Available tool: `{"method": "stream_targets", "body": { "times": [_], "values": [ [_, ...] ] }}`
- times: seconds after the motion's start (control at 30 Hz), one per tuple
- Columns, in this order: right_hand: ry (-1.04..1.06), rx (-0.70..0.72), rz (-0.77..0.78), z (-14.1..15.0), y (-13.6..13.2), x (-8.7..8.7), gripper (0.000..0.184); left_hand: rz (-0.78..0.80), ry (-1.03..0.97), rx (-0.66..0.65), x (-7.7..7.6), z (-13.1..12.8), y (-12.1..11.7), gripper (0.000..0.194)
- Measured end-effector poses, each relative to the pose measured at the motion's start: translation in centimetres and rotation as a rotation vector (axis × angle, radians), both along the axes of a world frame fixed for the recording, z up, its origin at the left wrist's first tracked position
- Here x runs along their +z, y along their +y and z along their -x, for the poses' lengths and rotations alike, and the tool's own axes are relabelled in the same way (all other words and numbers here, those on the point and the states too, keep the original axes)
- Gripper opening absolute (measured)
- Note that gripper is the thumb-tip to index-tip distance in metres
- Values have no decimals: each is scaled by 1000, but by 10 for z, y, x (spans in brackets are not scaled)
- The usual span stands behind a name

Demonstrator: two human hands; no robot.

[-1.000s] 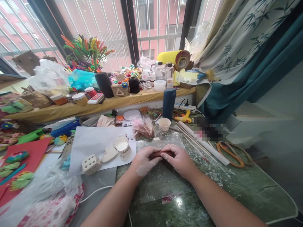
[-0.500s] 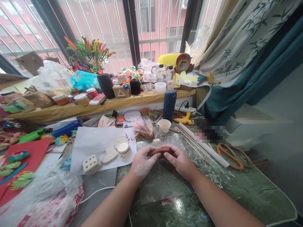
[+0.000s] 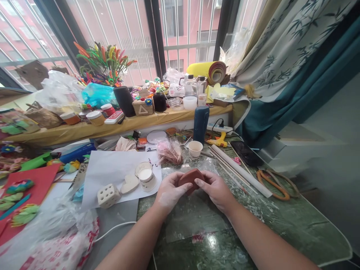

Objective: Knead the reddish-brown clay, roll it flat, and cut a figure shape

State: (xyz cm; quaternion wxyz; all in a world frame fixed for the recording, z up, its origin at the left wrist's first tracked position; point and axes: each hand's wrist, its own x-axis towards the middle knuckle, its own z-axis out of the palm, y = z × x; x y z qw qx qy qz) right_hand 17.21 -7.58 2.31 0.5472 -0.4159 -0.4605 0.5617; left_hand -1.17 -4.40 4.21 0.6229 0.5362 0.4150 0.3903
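Observation:
A reddish-brown lump of clay is held between both my hands just above the green marble table. My left hand grips its left side, fingers curled round it and dusted white. On the clay's right side, my right hand pinches it with thumb on top. The lump is tilted so its flat top shows. A clear plastic sheet lies under my hands.
Left of my hands a white paper carries a holed white cube, a heart shape and a small jar. A paper cup, blue bottle, white rods, phone and scissors lie behind and right.
The clay lump has been lifted and tipped up between my hands, so more of its flat face shows. Both hands stay in nearly the same place.

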Motion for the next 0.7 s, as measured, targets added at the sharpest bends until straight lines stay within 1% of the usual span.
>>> {"method": "stream_targets", "body": {
  "times": [0.1, 0.2, 0.27, 0.37, 0.43, 0.47, 0.53, 0.6, 0.63, 0.67, 0.7],
  "values": [
    [45, -78, 11, -2, 2, -1, 37, 57, -113, -28, 1, -2, 1, 44],
    [87, -128, 12, -3, 2, -2, 38, 102, -139, -30, 0, -3, 2, 40],
    [106, -100, 12, -2, 2, 0, 41, 91, -136, -12, 0, -2, 2, 38],
    [80, -7, 27, 2, -1, 5, 47, 47, -145, -22, 0, -2, 0, 35],
    [-15, -17, 10, 5, -5, 8, 45, 5, -139, -28, 0, -3, -3, 34],
    [-83, -59, -16, 6, -8, 10, 42, -18, -134, -27, 0, -3, -4, 36],
    [-223, -187, -93, 6, -13, 13, 36, -54, -110, -6, 0, -3, -6, 45],
    [-352, -309, -172, 6, -16, 15, 32, -78, -61, 60, -1, -2, -5, 48],
    [-418, -334, -200, 6, -17, 16, 29, -93, -30, 107, -2, -1, -3, 45],
    [-494, -325, -213, 6, -16, 16, 27, -108, -3, 161, -2, 0, -1, 40],
    [-579, -286, -212, 6, -14, 15, 24, -121, 13, 216, -3, 1, 2, 36]
  ]
}}
